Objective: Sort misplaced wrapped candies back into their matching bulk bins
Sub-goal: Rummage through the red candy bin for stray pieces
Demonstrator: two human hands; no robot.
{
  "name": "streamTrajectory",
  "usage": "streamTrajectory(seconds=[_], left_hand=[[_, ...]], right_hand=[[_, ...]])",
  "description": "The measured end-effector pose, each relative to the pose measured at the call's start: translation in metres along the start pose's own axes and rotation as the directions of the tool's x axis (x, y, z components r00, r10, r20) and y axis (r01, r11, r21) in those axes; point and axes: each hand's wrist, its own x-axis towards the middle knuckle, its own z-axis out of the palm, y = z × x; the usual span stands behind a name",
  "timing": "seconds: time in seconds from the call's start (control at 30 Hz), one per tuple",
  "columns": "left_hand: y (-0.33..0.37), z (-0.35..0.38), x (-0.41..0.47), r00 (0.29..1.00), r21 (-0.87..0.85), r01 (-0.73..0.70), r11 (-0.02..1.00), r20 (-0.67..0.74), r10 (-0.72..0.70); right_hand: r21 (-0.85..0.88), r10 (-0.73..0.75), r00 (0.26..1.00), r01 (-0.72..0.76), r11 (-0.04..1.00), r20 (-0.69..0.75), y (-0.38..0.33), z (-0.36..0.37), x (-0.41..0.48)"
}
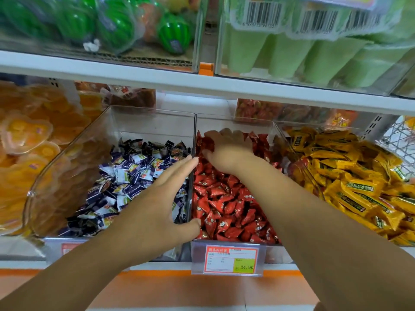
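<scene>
Right hand in red bin, centre frame, fingers curled, hold unclear; left hand flat, spread, nearer blue bin.

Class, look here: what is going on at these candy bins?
A person reaches into bulk bins. The left hand is open over the blue candies, fingertips at the divider. The right hand is deep among the red candies, fingers curled into them; whether it holds one is unclear.
</scene>
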Motion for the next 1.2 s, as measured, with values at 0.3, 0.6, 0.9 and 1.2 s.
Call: streamTrajectory(seconds=[0.3,0.6,0.9,1.2], left_hand=[[0.001,-0.002,0.000,1.000,0.010,0.000,1.000,0.012,0.000],[0.000,-0.003,-0.001,1.000,-0.031,0.002,1.000,0.030,-0.001],[0.000,-0.002,-0.001,1.000,-0.045,-0.009,0.999,0.022,0.010],[-0.001,-0.003,-0.001,1.000,-0.047,-0.014,0.999,0.012,0.014]], right_hand=[[-0.149,-0.125,0.944,0.177,0.973,0.305,0.003,0.009,-0.018],[0.101,-0.245,0.914,0.225,0.969,0.322,0.027,-0.026,-0.073],[0.092,-0.145,0.944,0.122,0.988,0.297,0.033,-0.030,0.021],[0.028,-0.118,0.853,0.121,0.992,0.508,-0.001,0.016,0.054]])
